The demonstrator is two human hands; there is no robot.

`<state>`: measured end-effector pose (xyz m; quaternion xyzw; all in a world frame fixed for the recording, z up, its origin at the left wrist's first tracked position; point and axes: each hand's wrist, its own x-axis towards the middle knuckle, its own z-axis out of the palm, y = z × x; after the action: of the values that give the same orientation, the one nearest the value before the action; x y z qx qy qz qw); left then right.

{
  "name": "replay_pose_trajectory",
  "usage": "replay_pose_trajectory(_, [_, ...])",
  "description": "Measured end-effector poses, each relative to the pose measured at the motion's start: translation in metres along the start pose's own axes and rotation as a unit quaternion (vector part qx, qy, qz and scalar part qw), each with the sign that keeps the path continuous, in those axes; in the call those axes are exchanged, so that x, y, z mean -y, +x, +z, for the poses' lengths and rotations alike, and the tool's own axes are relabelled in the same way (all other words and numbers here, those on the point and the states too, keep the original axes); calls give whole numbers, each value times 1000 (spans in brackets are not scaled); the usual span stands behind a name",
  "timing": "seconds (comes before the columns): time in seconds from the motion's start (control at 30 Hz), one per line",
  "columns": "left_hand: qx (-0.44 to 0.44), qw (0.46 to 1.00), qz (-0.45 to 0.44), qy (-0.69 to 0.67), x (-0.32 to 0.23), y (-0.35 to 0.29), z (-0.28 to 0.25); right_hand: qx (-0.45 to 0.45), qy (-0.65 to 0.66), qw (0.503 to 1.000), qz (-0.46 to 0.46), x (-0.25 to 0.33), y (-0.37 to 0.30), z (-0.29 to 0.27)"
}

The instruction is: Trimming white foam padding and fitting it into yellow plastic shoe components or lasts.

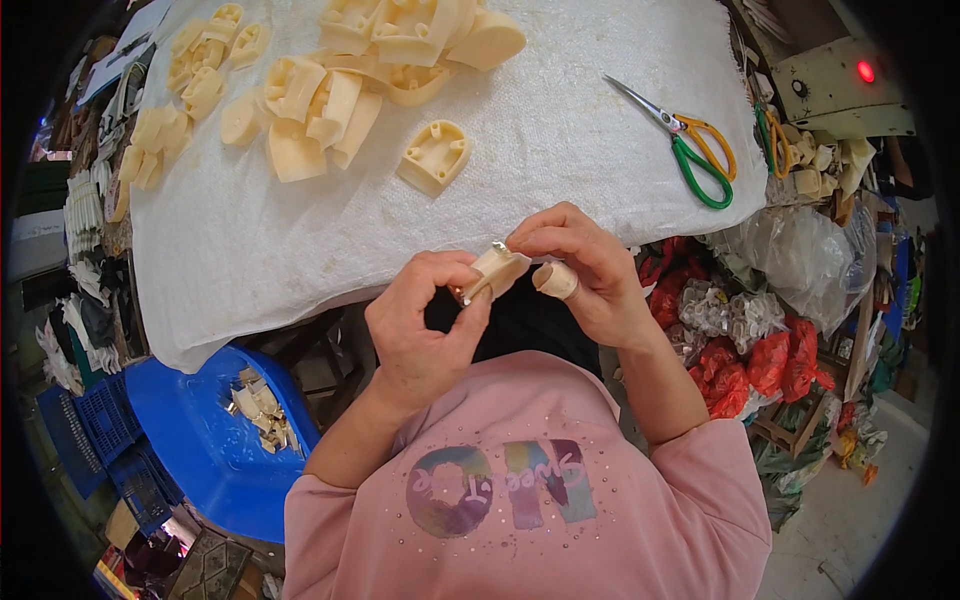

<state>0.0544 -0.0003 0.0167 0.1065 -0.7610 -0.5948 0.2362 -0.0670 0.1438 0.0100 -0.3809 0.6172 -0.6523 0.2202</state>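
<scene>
My left hand pinches a small cream plastic piece between thumb and fingers, above my lap at the table's near edge. Shiny metallic bits show at two ends of this piece. The bent fingers of my right hand grip at its upper right end. A beige wrap covers my right thumb, which stands a little away from the piece. Beyond my hands, a single hollow cream plastic part lies on the white cloth. Farther back is a heap of similar cream parts.
Scissors with green and orange handles lie at the table's right. Below left stands a blue plastic tub holding cream and metallic pieces. Clear plastic bags and red bags crowd the right side. Blue crates sit far left.
</scene>
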Motion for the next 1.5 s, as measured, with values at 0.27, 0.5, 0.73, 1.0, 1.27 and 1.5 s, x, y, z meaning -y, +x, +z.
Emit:
replay_pose_trajectory(0.27, [-40, 999, -8, 8, -3, -3, 8, -33, -101, 993, -58, 4, 2, 9])
replay_pose_trajectory(0.5, [-28, 999, 11, 21, -5, -3, 13, -103, -213, 971, -36, 12, -2, 16])
replay_pose_trajectory(0.73, [-11, 992, 77, 96, -8, 4, 10, -140, -152, 978, 14, 5, -9, 22])
replay_pose_trajectory(1.0, [11, 996, 38, 84, -7, 4, 6, -50, -155, 983, -88, 4, -4, 14])
replay_pose_trajectory(1.27, [32, 989, -81, -120, -2, 0, 2, 5, 10, 1000, 29, -3, 0, -5])
replay_pose_trajectory(1.5, [57, 966, -124, -220, -1, 4, 3, -6, -62, 997, -48, 7, 3, 1])
